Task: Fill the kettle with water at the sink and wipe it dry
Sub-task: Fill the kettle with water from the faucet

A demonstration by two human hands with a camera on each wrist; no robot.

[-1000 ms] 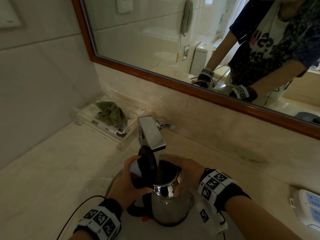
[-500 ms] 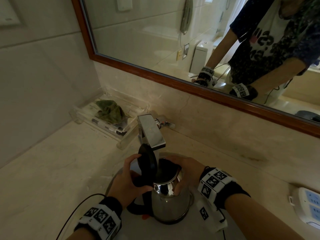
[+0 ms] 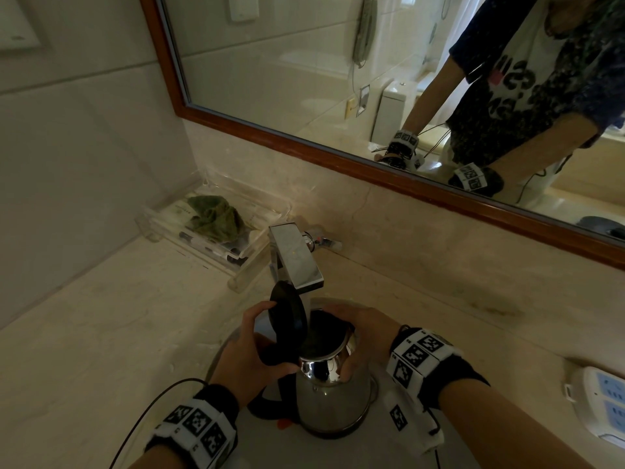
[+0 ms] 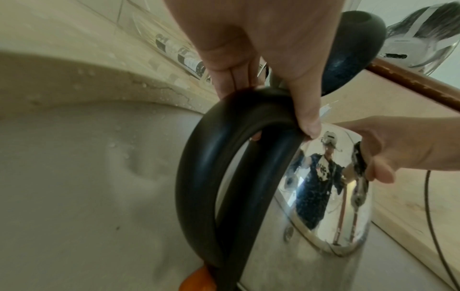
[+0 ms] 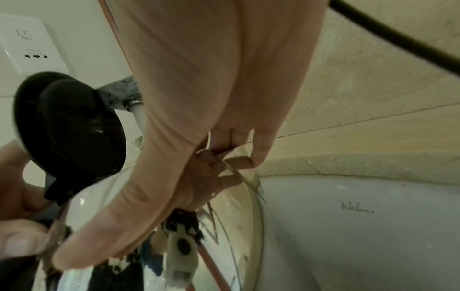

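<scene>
A shiny steel kettle [image 3: 333, 397] stands upright in the sink basin [image 3: 257, 445] under the chrome tap [image 3: 296, 258], its black lid [image 3: 287, 311] flipped up. A thin stream of water [image 3: 306, 311] runs from the spout into its mouth. My left hand [image 3: 250, 357] grips the black handle [image 4: 224, 157] at its top, thumb toward the steel body. My right hand [image 3: 362, 336] wraps round the kettle's upper body [image 5: 119, 196] near the spout side. A green cloth [image 3: 214, 216] lies crumpled in a clear tray at the back left.
The clear tray [image 3: 236, 262] holds small toiletries beside the tap. A wood-framed mirror [image 3: 304, 137] runs along the wall above. A white power strip [image 3: 605, 407] lies on the marble counter at the right. A thin black cable [image 3: 142, 421] trails from my left wrist.
The kettle and both hands stay in the same hold under the tap. Only the view has shifted slightly.
</scene>
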